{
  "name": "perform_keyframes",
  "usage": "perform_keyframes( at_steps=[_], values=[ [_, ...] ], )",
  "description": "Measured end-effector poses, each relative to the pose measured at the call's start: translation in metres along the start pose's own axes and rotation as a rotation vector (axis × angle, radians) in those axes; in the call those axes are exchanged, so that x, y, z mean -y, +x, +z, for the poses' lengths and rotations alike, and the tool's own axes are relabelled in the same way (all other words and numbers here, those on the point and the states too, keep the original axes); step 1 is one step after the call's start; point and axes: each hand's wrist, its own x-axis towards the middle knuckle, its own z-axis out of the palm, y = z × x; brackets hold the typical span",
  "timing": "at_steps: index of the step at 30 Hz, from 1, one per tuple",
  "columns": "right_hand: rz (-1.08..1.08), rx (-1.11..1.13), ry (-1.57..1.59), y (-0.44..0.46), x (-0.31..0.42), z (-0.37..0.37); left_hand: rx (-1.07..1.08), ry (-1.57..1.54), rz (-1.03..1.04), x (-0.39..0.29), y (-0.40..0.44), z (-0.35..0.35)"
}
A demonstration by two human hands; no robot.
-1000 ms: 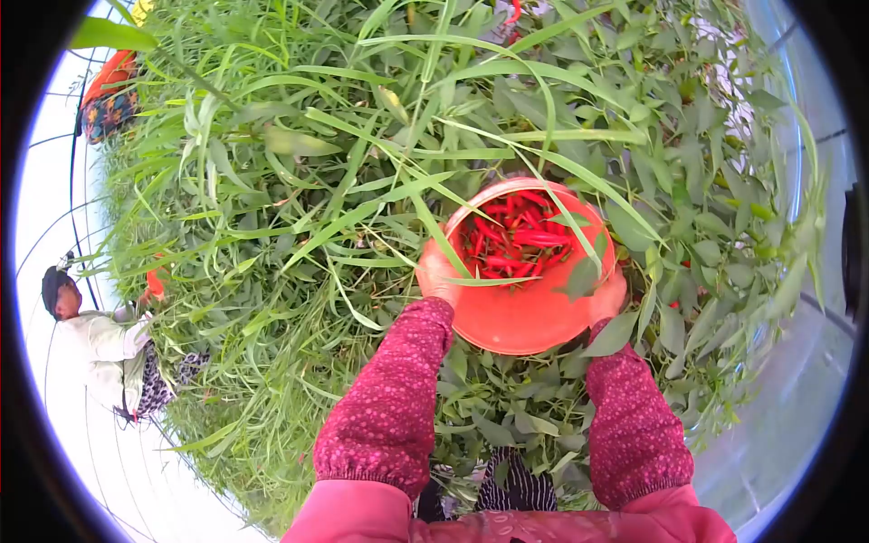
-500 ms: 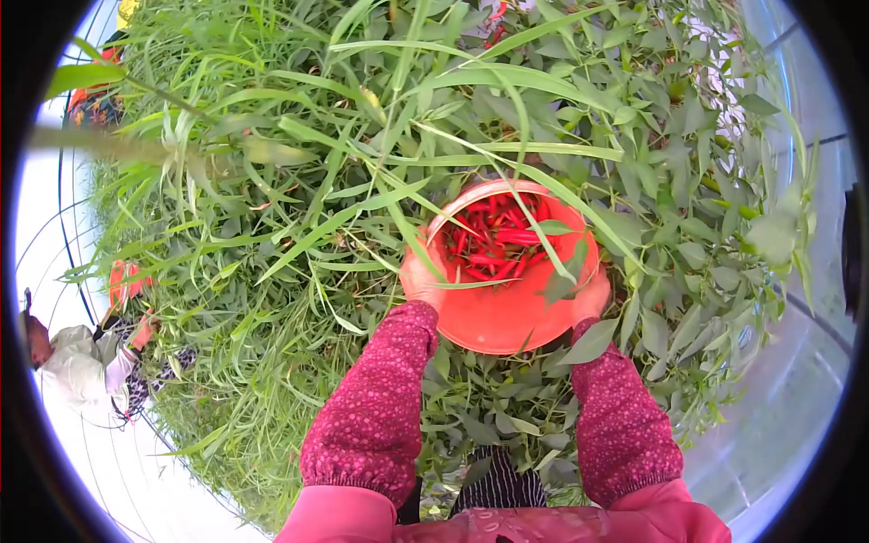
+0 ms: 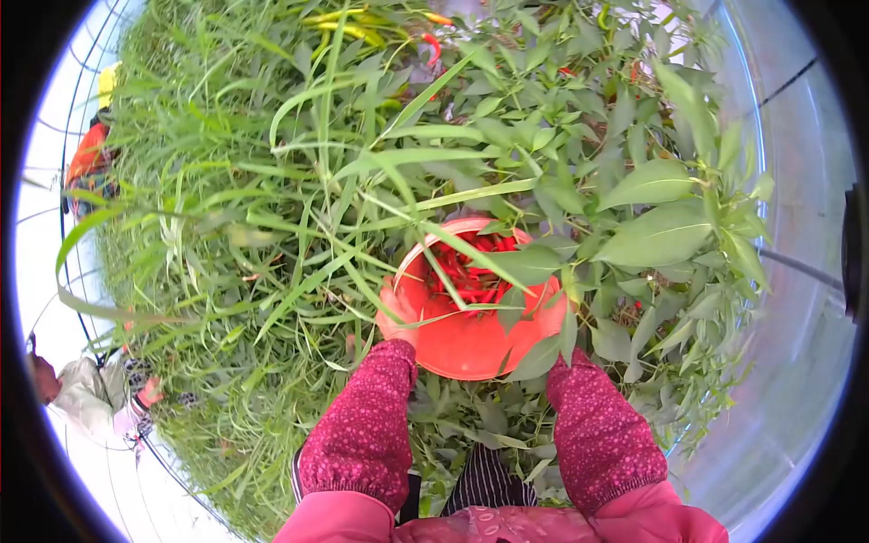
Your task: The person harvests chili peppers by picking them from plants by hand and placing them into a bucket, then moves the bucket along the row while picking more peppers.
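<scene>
Between my two hands is a red plastic bucket (image 3: pixel 453 348), tilted so its mouth faces me. Red chili peppers (image 3: pixel 484 288) lie in a heap against its far inner side. My left hand (image 3: pixel 397 315) grips the rim on the left, fingers wrapped round it. On the opposite side my right hand (image 3: pixel 549 312) holds the rim, partly covered by broad green leaves. Long grass blades and pepper leaves cross in front of the bucket.
Dense grass (image 3: pixel 217 262) grows on the left, pepper plants (image 3: pixel 625 145) on the right. Yellow-green peppers (image 3: pixel 353 32) hang at the top. A clear plastic sheet wall (image 3: pixel 778 398) runs along the right. Another person (image 3: pixel 90 398) is at the far left, and a figure in orange (image 3: pixel 89 158) further up.
The bucket, held in both hands, has shifted left and slightly down in view. Yellow-green peppers have come into sight at the top. The person at the left now has a hand reaching toward the plants.
</scene>
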Motion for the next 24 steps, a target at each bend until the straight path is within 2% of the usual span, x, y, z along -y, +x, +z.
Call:
perform_keyframes(
  at_steps=[1,3,5,7,8,9,11,12,14,16,18,22,24],
  values=[
    [-0.008,0.002,-0.003,-0.002,-0.003,-0.001,0.004,0.003,0.019,0.028,-0.001,0.019],
    [-0.031,0.012,-0.013,-0.004,-0.008,-0.001,0.009,-0.338,-0.096,0.092,0.003,0.062],
    [-0.049,0.012,-0.028,-0.005,-0.013,0.001,-0.035,-0.318,0.008,0.076,-0.001,0.051],
    [-0.089,0.007,-0.048,-0.006,-0.021,0.004,-0.006,-0.295,-0.252,0.062,-0.004,0.041],
    [-0.120,0.007,-0.068,-0.009,-0.028,0.004,0.026,-0.141,-0.048,-0.008,-0.007,-0.005],
    [-0.142,0.002,-0.078,-0.012,-0.038,0.008,0.027,-0.141,-0.024,-0.013,-0.007,-0.003],
    [-0.189,-0.011,-0.117,-0.012,-0.045,0.009,0.045,-0.521,-0.154,-0.016,-0.015,-0.002],
    [-0.214,-0.019,-0.135,-0.014,-0.050,0.012,0.053,-0.515,-0.127,-0.016,-0.017,-0.002],
    [-0.268,-0.037,-0.166,-0.018,-0.060,0.021,0.046,-0.118,0.061,-0.011,-0.016,-0.003],
    [-0.310,-0.060,-0.196,-0.020,-0.072,0.024,0.177,-0.063,-0.073,-0.011,-0.017,-0.004],
    [-0.333,-0.090,-0.237,-0.022,-0.080,0.025,0.127,-0.144,0.044,-0.014,-0.020,0.003],
    [-0.281,-0.035,-0.266,-0.022,-0.070,-0.003,0.241,-0.266,0.021,-0.025,-0.019,-0.004],
    [-0.230,0.011,-0.273,-0.029,-0.060,-0.024,0.425,-0.224,-0.156,-0.018,-0.025,-0.011]
  ],
)
